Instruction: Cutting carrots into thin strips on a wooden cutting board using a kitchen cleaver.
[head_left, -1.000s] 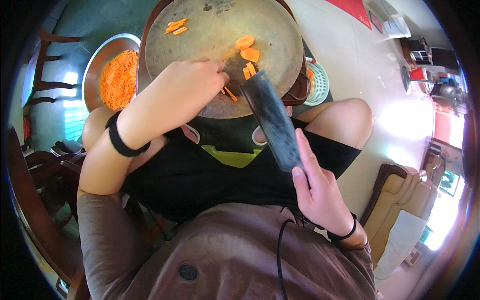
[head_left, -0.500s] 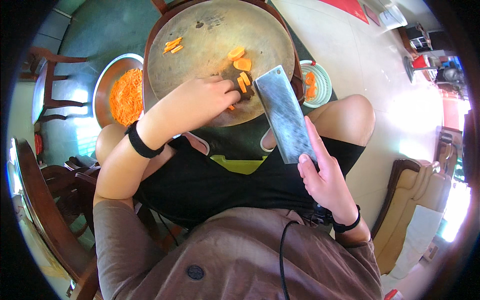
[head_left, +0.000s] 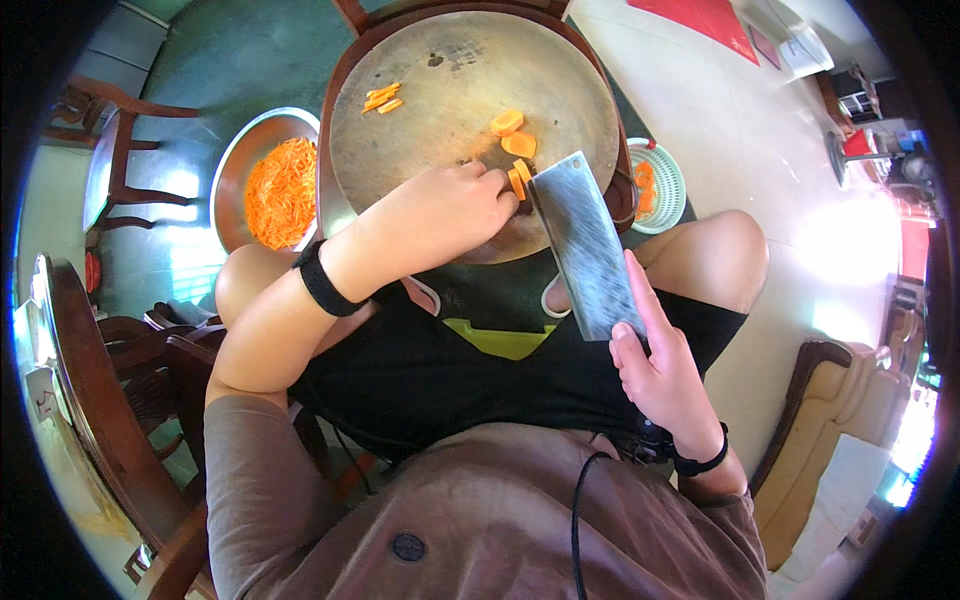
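Chopping board (head_left: 440, 115): Is round, with a worn, stained top; serves as landmark for all places below.
Carrot pieces (head_left: 519, 178): Lie close together on the right part of the chopping board, nearer the body than its centre, between left fingers and blade.
Left hand (head_left: 450, 205): Reaches over the near part of the chopping board from its left. Curls the fingers together against or directly beside the carrot pieces. Hides the fingertips, so impossible to tell whether pinching or only steadying.
Right hand (head_left: 655, 375): Grips the handle of the cleaver (head_left: 585, 240), nearer the body than the chopping board and to its right. Presses the thumb to the blade, with forefinger extended along it.
Cleaver: Slants over the near right edge of the chopping board, with long edge just beside the carrot pieces.
Recent change: Shows left fingers and blade closer to the carrot pieces than in the preceding view.
Meaning for the work: Suggests positioning for a cut rather than cutting.
Carrot slices (head_left: 519, 145): Lie on the chopping board, beyond the carrot pieces.
Carrot sticks (head_left: 382, 98): Lie on the far left part of the chopping board.
Metal bowl (head_left: 229, 185): Stands left of the chopping board; contains shredded carrot (head_left: 282, 195).
Plastic basket (head_left: 677, 190): Stands right of the chopping board; contains orange pieces (head_left: 645, 190).
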